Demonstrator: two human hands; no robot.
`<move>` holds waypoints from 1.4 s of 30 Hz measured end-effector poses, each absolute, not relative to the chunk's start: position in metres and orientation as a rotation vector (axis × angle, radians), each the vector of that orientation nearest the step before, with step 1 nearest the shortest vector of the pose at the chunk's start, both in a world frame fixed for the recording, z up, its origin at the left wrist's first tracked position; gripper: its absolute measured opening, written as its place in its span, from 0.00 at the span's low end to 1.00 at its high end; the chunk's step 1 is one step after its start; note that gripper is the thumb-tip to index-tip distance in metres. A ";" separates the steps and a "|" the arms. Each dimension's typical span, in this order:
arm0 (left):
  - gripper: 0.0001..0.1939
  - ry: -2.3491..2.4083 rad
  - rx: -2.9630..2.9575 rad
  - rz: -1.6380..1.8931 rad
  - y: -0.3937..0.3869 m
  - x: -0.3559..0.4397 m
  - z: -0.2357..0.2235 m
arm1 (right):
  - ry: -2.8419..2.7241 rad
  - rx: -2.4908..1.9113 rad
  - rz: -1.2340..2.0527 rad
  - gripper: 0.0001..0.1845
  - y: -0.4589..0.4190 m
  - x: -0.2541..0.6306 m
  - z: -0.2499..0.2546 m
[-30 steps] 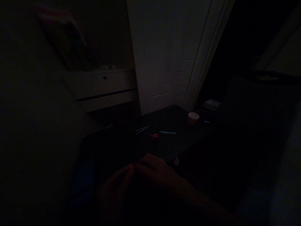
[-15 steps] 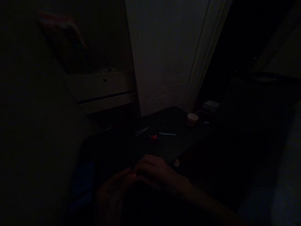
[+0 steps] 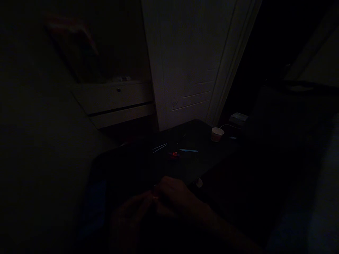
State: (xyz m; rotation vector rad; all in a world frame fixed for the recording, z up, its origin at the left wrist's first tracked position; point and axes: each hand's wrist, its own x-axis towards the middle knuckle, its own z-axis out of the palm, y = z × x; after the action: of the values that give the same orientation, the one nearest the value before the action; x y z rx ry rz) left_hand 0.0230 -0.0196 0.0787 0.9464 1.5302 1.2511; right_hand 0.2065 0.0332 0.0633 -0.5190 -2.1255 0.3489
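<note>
The room is very dark. Near the table's front edge, my left hand (image 3: 132,206) and my right hand (image 3: 174,192) meet, fingertips together. Both are closed in a pinch around a small orange-red bit (image 3: 155,198), too small and dim to name. Just beyond them on the dark table (image 3: 201,162) lies a little red and orange thing (image 3: 174,155), its kind unclear. A pale blue knife (image 3: 189,150) rests to its right. Two thin light sticks (image 3: 160,147), perhaps joined at one end, lie behind it to the left.
A pale paper cup (image 3: 217,134) stands at the table's right end, with a small light object (image 3: 233,138) beside it. A white door (image 3: 185,63) rises behind the table. Drawers (image 3: 119,100) are at the left. A white box (image 3: 238,118) sits beyond the cup.
Both hands have shifted slightly to the right, and the right fingers are curled in more over the orange-red bit. The things on the table stay in place.
</note>
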 end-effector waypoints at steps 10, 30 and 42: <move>0.16 1.538 0.993 1.315 -0.017 0.032 0.081 | -2.091 -0.563 0.269 0.05 0.034 0.208 0.068; 0.19 1.549 1.088 1.094 -0.015 0.016 0.093 | -2.125 -0.513 0.456 0.12 0.024 0.219 0.075; 0.19 1.643 1.268 0.962 -0.020 0.017 0.095 | -2.253 -0.666 0.669 0.07 0.025 0.222 0.070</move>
State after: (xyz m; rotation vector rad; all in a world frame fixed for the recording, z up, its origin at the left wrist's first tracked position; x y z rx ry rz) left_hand 0.0170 -0.0196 0.0949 1.2675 1.6427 0.9624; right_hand 0.2222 0.0248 0.0700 -0.6661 -2.2534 0.6694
